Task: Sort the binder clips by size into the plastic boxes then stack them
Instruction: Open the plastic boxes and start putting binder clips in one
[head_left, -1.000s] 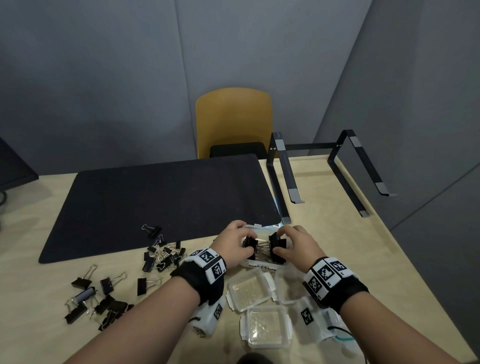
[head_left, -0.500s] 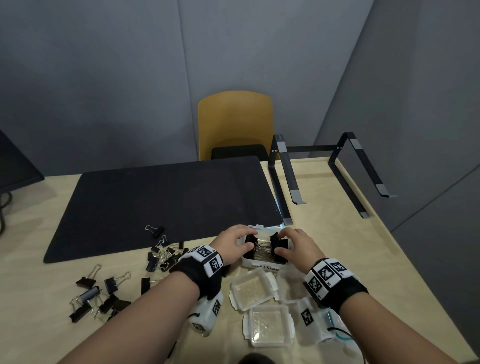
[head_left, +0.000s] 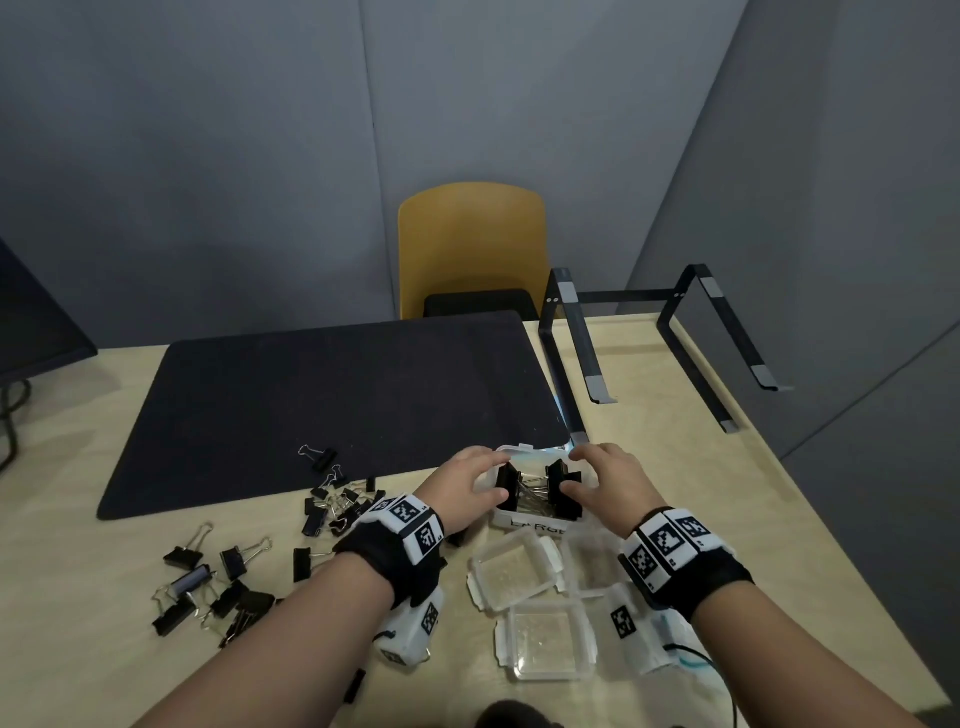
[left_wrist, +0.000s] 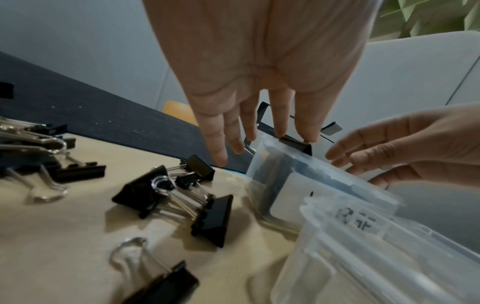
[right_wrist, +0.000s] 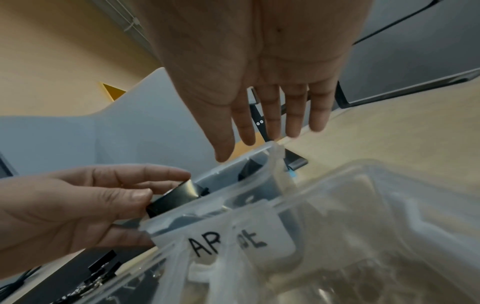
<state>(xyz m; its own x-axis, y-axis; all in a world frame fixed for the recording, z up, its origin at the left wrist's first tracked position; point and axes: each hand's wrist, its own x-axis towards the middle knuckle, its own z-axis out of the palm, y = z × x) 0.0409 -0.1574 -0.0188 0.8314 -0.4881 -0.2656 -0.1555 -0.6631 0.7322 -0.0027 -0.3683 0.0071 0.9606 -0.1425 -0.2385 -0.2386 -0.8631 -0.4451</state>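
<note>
A clear plastic box labelled LARGE (head_left: 535, 526) (right_wrist: 233, 232) stands at the mat's near right corner. Two large black binder clips (head_left: 506, 491) (head_left: 563, 486) lie inside it, wire handles toward each other. My left hand (head_left: 467, 483) (left_wrist: 283, 123) is on the box's left side. Its thumb and fingers pinch the left clip (right_wrist: 176, 197) at the rim. My right hand (head_left: 602, 483) (right_wrist: 270, 127) hovers over the right side with straight fingers, thumb by the right clip. Loose clips of mixed sizes (head_left: 337, 512) (head_left: 218, 587) lie left of my left wrist.
Two empty clear boxes (head_left: 514, 571) (head_left: 545, 639) and a clear lid (head_left: 592, 561) sit just in front of the large box. A dark desk mat (head_left: 337, 395) lies behind, a black laptop stand (head_left: 582, 364) to its right. A yellow chair (head_left: 470, 244) stands beyond the table.
Both hands have stayed at the large box and its two clips. Their fingers now reach a little farther over the far rim. The head view shifted slightly.
</note>
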